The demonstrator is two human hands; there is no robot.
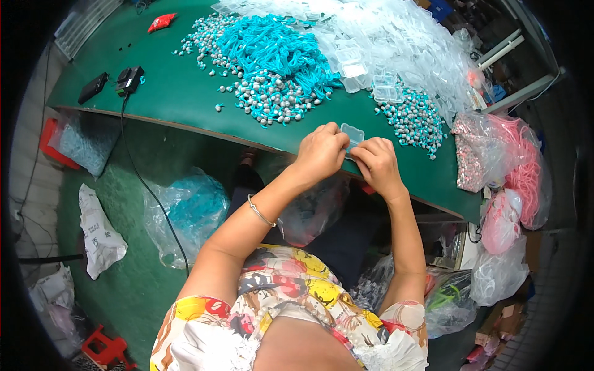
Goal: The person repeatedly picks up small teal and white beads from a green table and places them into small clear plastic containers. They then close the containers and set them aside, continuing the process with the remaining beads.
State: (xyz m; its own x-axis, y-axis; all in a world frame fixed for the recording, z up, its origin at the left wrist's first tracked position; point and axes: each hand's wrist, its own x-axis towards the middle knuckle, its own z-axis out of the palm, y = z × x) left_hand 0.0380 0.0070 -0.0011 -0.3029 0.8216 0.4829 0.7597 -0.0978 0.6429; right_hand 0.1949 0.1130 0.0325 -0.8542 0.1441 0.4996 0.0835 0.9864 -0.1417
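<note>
At the table's near edge, a small clear plastic box [352,132] with its lid raised sits between my two hands. My left hand [323,149] is closed with the fingertips pinching the box's left side. On its right side the fingers of my right hand [378,166] are bent in and pressed together at the rim. What lies inside the box is hidden by my fingers. Beyond them are a heap of turquoise cords [272,46], a pile of grey round pieces with turquoise stems [275,99], and a similar pile [413,120] at the right.
A large mound of clear plastic boxes [396,43] covers the far right of the green table [167,93]. Two black devices [129,80] lie at the left, one trailing a cable downward. Bags of pink cords [520,154] hang by the right edge. Bags [185,207] stand on the floor.
</note>
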